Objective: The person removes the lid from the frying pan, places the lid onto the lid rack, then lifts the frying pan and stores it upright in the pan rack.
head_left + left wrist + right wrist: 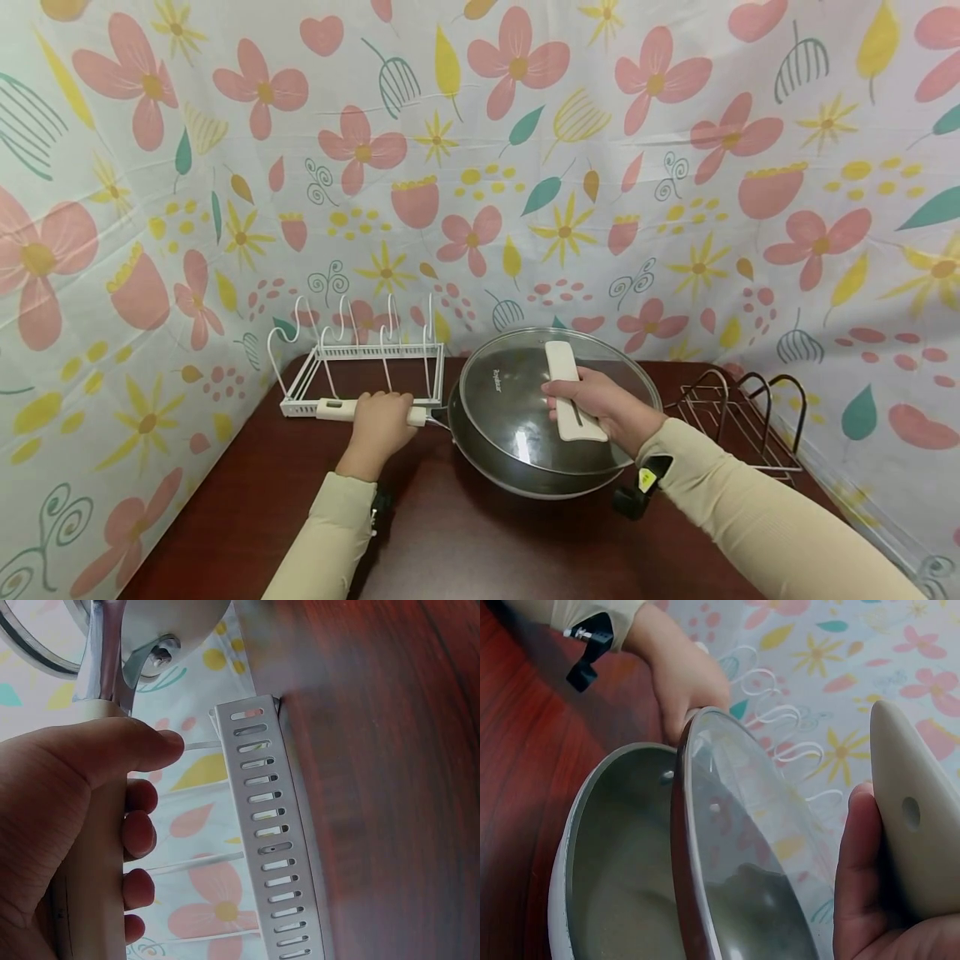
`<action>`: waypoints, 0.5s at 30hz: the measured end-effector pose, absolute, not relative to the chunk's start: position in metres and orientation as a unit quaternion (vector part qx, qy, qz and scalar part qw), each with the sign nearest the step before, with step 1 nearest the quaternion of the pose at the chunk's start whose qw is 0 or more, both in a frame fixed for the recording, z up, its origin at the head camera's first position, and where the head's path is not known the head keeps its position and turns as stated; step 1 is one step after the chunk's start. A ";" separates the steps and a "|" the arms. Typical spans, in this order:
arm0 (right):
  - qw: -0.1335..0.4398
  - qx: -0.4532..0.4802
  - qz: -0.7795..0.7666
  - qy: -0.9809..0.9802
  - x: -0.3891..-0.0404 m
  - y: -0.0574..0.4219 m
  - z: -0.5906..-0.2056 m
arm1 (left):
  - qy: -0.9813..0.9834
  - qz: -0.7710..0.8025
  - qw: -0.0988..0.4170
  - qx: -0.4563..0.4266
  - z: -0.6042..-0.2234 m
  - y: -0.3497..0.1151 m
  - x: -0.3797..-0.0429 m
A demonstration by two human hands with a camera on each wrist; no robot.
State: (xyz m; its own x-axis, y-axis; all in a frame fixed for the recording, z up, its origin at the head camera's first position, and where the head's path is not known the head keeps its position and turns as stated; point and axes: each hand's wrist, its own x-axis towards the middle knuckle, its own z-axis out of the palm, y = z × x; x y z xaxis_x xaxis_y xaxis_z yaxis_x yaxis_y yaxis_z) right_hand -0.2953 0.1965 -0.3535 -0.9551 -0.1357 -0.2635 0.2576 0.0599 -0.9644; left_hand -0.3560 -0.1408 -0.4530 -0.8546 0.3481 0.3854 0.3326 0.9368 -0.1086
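Observation:
My left hand point(380, 429) grips the cream handle point(337, 410) of a deep dark frying pan point(517, 483); in the left wrist view its thumb lies along the handle near the metal neck. Over the pan is a round glass lid point(498, 425) with a metal rim. My right hand point(597, 402) holds the lid's long cream handle point(562, 364), fingers round its middle. In the right wrist view the lid point(739, 847) stands at an angle to the pan point(615, 855), and a gap shows the inside. Whether their rims touch at the far side, I cannot tell.
A white wire rack point(302, 408) with curved dividers stands behind my left hand. To the right of the pan is a dark brown wire rack point(767, 458) with looped dividers. Everything stands on a dark red-brown table point(450, 550), with flowered cloth point(480, 192) behind.

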 end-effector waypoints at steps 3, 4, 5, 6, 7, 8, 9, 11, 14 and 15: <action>0.143 0.042 -0.686 0.712 -0.295 0.198 -0.353 | -0.962 0.016 0.209 -0.177 -0.453 -0.141 -0.356; 0.143 0.042 -0.687 0.711 -0.296 0.199 -0.353 | -0.961 0.016 0.209 -0.178 -0.454 -0.141 -0.357; 0.142 0.042 -0.688 0.710 -0.296 0.199 -0.352 | -0.961 0.015 0.210 -0.178 -0.453 -0.141 -0.357; 0.142 0.042 -0.689 0.710 -0.295 0.200 -0.352 | -0.961 0.015 0.210 -0.178 -0.453 -0.141 -0.357; 0.141 0.042 -0.689 0.710 -0.295 0.200 -0.351 | -0.961 0.014 0.209 -0.178 -0.453 -0.141 -0.357; 0.141 0.042 -0.687 0.711 -0.295 0.200 -0.350 | -0.961 0.015 0.209 -0.178 -0.453 -0.141 -0.357; 0.141 0.041 -0.686 0.713 -0.295 0.200 -0.350 | -0.961 0.016 0.209 -0.179 -0.453 -0.141 -0.357; 0.139 0.041 -0.683 0.716 -0.295 0.201 -0.349 | -0.961 0.016 0.208 -0.179 -0.454 -0.141 -0.357; 0.138 0.038 -0.676 0.723 -0.295 0.202 -0.347 | -0.962 0.017 0.205 -0.179 -0.455 -0.141 -0.358; 0.137 0.038 -0.675 0.724 -0.295 0.202 -0.346 | -0.962 0.016 0.205 -0.179 -0.455 -0.141 -0.358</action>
